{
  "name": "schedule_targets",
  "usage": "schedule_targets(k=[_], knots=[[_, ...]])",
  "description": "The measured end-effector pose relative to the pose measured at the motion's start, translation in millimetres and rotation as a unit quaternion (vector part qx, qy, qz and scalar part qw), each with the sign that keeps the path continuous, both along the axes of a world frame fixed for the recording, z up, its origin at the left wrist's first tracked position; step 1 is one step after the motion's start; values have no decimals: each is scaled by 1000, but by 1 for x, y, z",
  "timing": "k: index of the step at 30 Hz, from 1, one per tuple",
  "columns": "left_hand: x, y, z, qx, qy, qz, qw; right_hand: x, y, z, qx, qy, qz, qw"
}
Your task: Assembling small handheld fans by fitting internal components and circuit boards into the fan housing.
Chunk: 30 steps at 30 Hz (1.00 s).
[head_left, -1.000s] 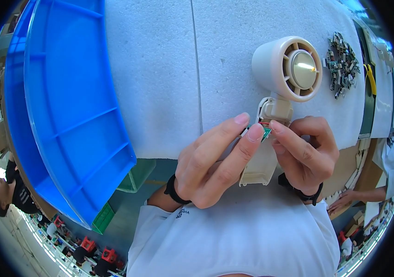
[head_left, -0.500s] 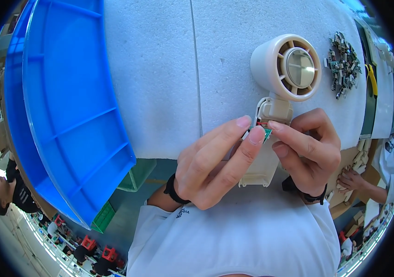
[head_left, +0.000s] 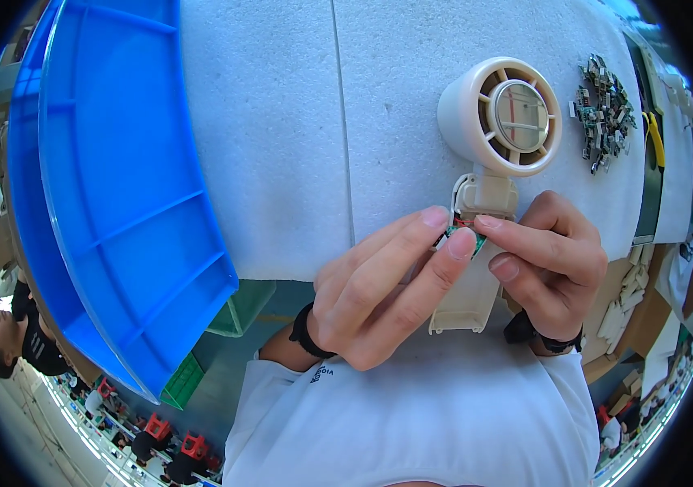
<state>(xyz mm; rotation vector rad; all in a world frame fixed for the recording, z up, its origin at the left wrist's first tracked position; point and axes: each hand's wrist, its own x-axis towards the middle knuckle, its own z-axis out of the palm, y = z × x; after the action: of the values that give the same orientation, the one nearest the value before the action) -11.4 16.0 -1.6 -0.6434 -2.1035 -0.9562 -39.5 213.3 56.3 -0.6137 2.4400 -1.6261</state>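
Note:
A cream handheld fan point(head_left: 460, 122) lies on the white foam-topped table, its round grille facing up and its handle shell point(head_left: 464, 312) pointing toward me with the inside exposed. My left hand point(head_left: 387, 284) pinches a small green circuit board point(head_left: 476, 241) between thumb and forefinger at the handle's upper end. Thin red wires point(head_left: 465, 221) run there from the fan's neck. My right hand point(head_left: 553, 264) is closed, its forefinger and thumb at the wires and the board's right edge. Fingertips cover part of the board, so the exact contact with the wires is hidden.
A big blue bin point(head_left: 131, 178) fills the left side. At the back right lies a heap of small circuit boards point(head_left: 604, 114), with yellow-handled pliers point(head_left: 653, 142) beyond it. A box of cream parts point(head_left: 626, 300) stands right; a green crate point(head_left: 241, 308) sits below the table edge.
The handle shell and board have shifted slightly right with both hands. The fan head has turned a little. A co-worker's hand at the box on the right has gone from it.

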Motion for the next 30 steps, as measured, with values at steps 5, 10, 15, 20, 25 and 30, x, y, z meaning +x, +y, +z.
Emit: schedule_targets(k=[5,10,15,20,25,30], knots=[[0,1,0,7,-2,5,1000,-1,1,-2,-3,9,0,1000],[-1,1,0,5,-8,3,1000,-9,4,-4,-16,47,25,998],[-3,-1,3,0,-10,3,1000,-9,5,0,-18,38,15,999],[-2,-1,8,-3,-16,5,1000,-11,16,14,64,73,-49,994],[5,-7,13,-12,-51,1,999,-50,-8,46,159,185,-58,968],[4,-6,13,-11,-32,5,999,-88,-5,74,263,148,194,933]])
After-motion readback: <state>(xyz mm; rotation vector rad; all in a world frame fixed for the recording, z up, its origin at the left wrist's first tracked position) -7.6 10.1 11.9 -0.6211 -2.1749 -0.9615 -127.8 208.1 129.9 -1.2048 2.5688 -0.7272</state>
